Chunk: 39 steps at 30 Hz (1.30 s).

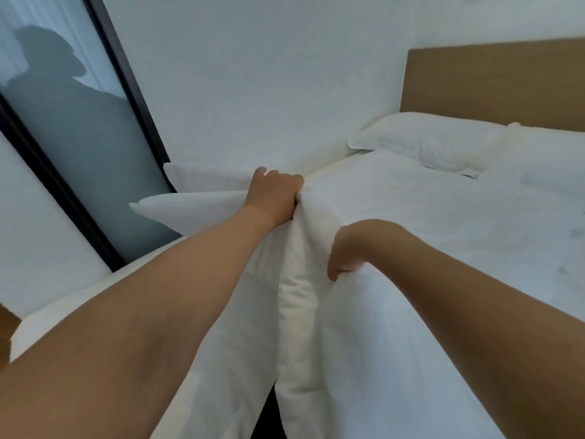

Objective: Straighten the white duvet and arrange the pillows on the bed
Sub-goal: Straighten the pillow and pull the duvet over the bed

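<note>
The white duvet (427, 223) covers the bed and hangs over its near corner in thick folds. My left hand (273, 196) grips a bunch of the duvet at the bed's far corner, by the wall. My right hand (348, 248) holds the duvet's edge lower down, fingers curled under the fabric. Two white pillows lie at the head of the bed: one (424, 141) on the left against the wall, another (544, 153) to its right, partly cut off by the frame.
A brown wooden headboard (493, 83) stands behind the pillows. A white wall runs along the bed's left side. A dark-framed glass panel (82, 128) with a shadow on it stands at the left. A strip of wooden floor (8, 321) shows at the lower left.
</note>
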Available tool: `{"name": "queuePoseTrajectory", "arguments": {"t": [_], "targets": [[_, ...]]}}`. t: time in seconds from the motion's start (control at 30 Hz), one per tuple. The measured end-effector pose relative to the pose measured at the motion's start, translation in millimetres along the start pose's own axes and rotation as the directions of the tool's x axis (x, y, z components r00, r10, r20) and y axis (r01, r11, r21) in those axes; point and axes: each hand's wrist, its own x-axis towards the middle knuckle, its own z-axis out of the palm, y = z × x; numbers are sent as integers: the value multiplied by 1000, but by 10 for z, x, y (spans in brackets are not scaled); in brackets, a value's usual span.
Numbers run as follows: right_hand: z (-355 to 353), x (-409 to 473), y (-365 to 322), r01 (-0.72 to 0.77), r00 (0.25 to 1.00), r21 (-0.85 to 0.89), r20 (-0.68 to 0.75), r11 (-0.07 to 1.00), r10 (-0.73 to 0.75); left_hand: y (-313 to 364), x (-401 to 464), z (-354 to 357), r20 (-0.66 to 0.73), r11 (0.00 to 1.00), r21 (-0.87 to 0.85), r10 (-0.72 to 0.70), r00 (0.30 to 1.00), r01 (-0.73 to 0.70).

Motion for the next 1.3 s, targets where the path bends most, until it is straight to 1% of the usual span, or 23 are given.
{"name": "queuePoseTrajectory", "arguments": {"t": [0.1, 0.17, 0.2, 0.23, 0.3, 0.33, 0.43, 0.5, 0.53, 0.6, 0.63, 0.67, 0.73, 0.77, 0.83, 0.87, 0.9, 0.97, 1.03, 1.1, 1.17, 1.23, 1.3], "targets": [[-159, 302, 740, -165, 986, -36, -4, 986, 165, 327, 356, 161, -8, 995, 93, -33, 999, 34], [-212, 493, 1188, -218, 975, -60, 37, 974, 220, 576, 634, 296, 2, 994, 104, -31, 1000, 30], [-214, 607, 1401, -235, 971, -74, 30, 969, 237, 704, 778, 366, 45, 995, 103, -22, 999, 17], [-202, 696, 1600, -255, 967, -56, -10, 965, 254, 836, 937, 431, 97, 995, 101, -12, 995, 2], [-220, 916, 2057, -274, 950, 15, -149, 962, 273, 1111, 1339, 559, 172, 994, 107, 8, 985, -27], [-276, 1013, 2270, -296, 941, 10, -169, 955, 293, 1236, 1571, 604, 184, 992, 120, 19, 983, -42], [-596, 1411, 2950, -343, 931, -53, -149, 938, 332, 1591, 2382, 659, 153, 987, 145, 51, 987, -74], [-950, 1630, 3442, -373, 909, -77, -229, 925, 347, 1898, 3021, 663, 87, 989, 130, 58, 994, -70], [-1147, 1703, 3707, -398, 893, -59, -252, 915, 372, 2073, 3332, 676, 57, 990, 126, 59, 997, -66], [-1599, 1793, 4254, -464, 845, 94, -250, 881, 472, 2452, 3896, 770, 8, 990, 122, 72, 997, -73], [-1800, 1816, 4504, -505, 812, 180, -231, 844, 535, 2638, 4126, 846, -7, 991, 111, 75, 997, -74], [-1955, 1835, 4724, -492, 804, 248, -239, 835, 545, 2827, 4330, 936, -15, 993, 88, 75, 997, -74], [-2055, 1973, 4985, -410, 822, 290, -295, 865, 488, 3207, 4686, 1178, -7, 997, 27, 67, 998, -67], [-2002, 2119, 5076, -370, 837, 314, -296, 875, 460, 3392, 4838, 1323, 10, 998, -7, 59, 998, -58], [-1654, 2554, 5164, -313, 903, 315, -193, 896, 383, 3688, 5060, 1662, 73, 998, -55, 48, 996, -44], [-1385, 2797, 5192, -299, 915, 325, -167, 897, 366, 3812, 5164, 1874, 105, 996, -65, 60, 993, -53], [-1106, 3056, 5243, -307, 907, 335, -180, 891, 380, 3880, 5225, 2087, 129, 995, -67, 82, 988, -73], [-630, 3536, 5439, -324, 832, 414, -303, 851, 465, 3982, 5297, 2563, 152, 989, -74, 140, 978, -130], [-253, 3938, 5618, -285, 738, 510, -423, 811, 526, 4053, 5296, 3006, 137, 984, -98, 162, 977, -150], [24, 4253, 5694, -228, 662, 553, -516, 801, 544, 4152, 5308, 3335, 34, 978, -140, 160, 987, -154], [193, 4514, 5751, -188, 592, 554, -595, 811, 544, 4262, 5369, 3531, -45, 977, -134, 162, 986, -166], [294, 4716, 5834, -170, 544, 550, -640, 818, 543, 4351, 5436, 3664, -68, 981, -103, 160, 985, -166], [348, 4858, 5931, -162, 526, 546, -657, 822, 540, 4440, 5506, 3777, -44, 983, -85, 158, 986, -161]]}}
